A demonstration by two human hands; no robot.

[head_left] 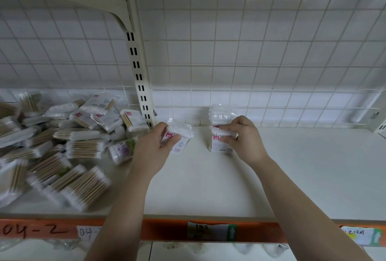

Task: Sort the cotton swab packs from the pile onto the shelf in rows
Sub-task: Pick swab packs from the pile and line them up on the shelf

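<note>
A loose pile of cotton swab packs [62, 145] covers the left part of the white shelf [292, 177]; most show wooden sticks with white tips. My left hand [155, 145] grips one clear pack with white swabs and a pink label [181, 135], tilted just right of the upright post. My right hand [242, 137] pinches the front pack [219, 147] of a short row standing upright. Another upright pack [222, 114] stands right behind it, near the back grid.
A slotted cream upright post [140, 85] separates the pile side from the row side. A wire grid back panel [271, 62] stands behind the shelf. The orange front rail [167, 230] carries paper labels. An upper shelf overhangs at the top.
</note>
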